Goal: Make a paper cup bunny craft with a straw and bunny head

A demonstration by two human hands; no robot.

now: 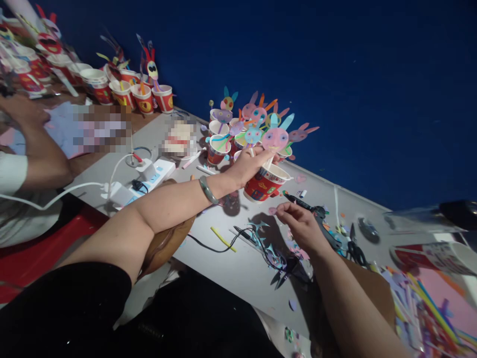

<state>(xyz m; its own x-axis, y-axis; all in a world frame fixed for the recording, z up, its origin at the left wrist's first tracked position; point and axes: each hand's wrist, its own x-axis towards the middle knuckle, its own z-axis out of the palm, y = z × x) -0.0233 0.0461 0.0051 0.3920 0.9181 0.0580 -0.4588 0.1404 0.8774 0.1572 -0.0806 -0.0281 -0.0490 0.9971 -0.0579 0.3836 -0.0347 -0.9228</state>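
My left hand (251, 166), with a bangle on its wrist, is closed at the rim of a red printed paper cup (263, 188), tilted just above the table. A pink paper face (276, 139) with light blue ears shows right above these fingers; whether it is fixed to this cup I cannot tell. My right hand (298, 223) pinches a small pink paper piece (273, 211) below and to the right of the cup. Behind my left hand several cups with paper animal faces, such as a light blue face (253, 135), stand close together.
A glue gun (328, 231), scissors (356, 251) and paper scraps (274, 256) lie on the grey table (208, 263). A power strip (152, 179) with chargers lies at left, near another person's arm (40, 134). More cups (163, 98) line the back left. Colourful paper strips (428, 303) fill the right corner.
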